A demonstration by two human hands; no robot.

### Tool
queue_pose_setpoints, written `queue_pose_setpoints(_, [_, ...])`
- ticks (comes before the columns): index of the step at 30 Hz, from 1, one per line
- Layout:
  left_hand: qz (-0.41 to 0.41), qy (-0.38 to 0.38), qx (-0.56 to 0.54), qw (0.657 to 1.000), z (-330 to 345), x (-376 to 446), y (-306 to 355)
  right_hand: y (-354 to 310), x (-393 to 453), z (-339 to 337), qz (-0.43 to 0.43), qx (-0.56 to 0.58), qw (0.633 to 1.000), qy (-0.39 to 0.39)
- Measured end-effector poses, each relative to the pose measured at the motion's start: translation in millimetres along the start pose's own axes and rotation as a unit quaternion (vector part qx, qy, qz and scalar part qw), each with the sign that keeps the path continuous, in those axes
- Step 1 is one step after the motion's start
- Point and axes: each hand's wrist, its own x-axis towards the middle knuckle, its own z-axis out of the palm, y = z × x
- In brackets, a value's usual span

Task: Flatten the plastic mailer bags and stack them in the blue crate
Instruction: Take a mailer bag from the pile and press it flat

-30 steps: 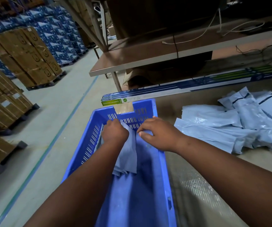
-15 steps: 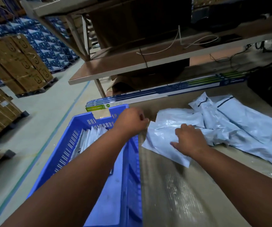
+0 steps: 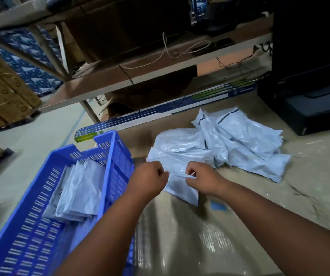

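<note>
A pale blue mailer bag (image 3: pixel 182 188) lies on the table just right of the blue crate (image 3: pixel 118 156). My left hand (image 3: pixel 150 178) and my right hand (image 3: pixel 202 179) both pinch its near edge, fingers curled, a small gap between them. Behind it a loose pile of mailer bags (image 3: pixel 239 144) spreads across the table. Inside the crate a stack of flattened bags (image 3: pixel 80 188) leans against the right wall near the far end.
A long blue and white box (image 3: pixel 160 114) lies along the table's far edge. A dark printer (image 3: pixel 309 108) stands at the right. A shelf (image 3: pixel 140 76) with cables hangs above. Cardboard boxes (image 3: pixel 3 90) sit on pallets at the left.
My left hand left the crate and moved right onto the table. Both hands now pinch the nearest bag from the pile. The view swung right.
</note>
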Motion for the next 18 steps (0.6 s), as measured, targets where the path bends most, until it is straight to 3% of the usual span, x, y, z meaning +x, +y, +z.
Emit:
queue_pose_setpoints(3, [0.054,-0.003,0.0,0.999,22,-19,9,19,-27,-17,0.022,0.114,0.993,0.0])
queue_pose_setpoints(6, [0.124,-0.005,0.023,0.992,51,-38,14,43,-57,-34,0.091,0.16,0.983,-0.018])
queue_pose_setpoints(13, [0.287,0.037,0.02,0.957,123,-103,35,83,-109,-81,0.136,-0.001,0.974,-0.184])
queue_pose_setpoints(18, [0.301,0.036,0.007,0.953,157,-143,68,105,-125,-95,0.14,-0.074,0.981,-0.115])
